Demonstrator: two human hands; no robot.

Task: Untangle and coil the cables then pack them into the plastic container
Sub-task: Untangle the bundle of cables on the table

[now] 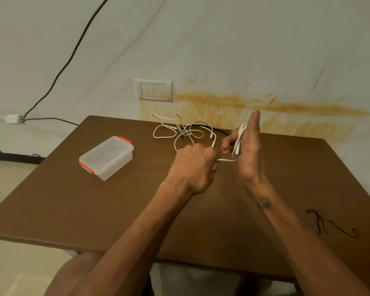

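Note:
A white cable is wound in loops around my right hand, which stands upright above the table with its fingers straight. My left hand is closed in a fist on the free run of that same cable just left of the right hand. Behind the hands, a tangle of loose white cables and a black cable lies near the table's far edge. A clear plastic container with orange clips and its lid on sits at the left of the table.
The brown table stands against a stained wall with a switch plate. Black scribbles mark the table at the right. A black cord and a white adapter hang on the wall at left.

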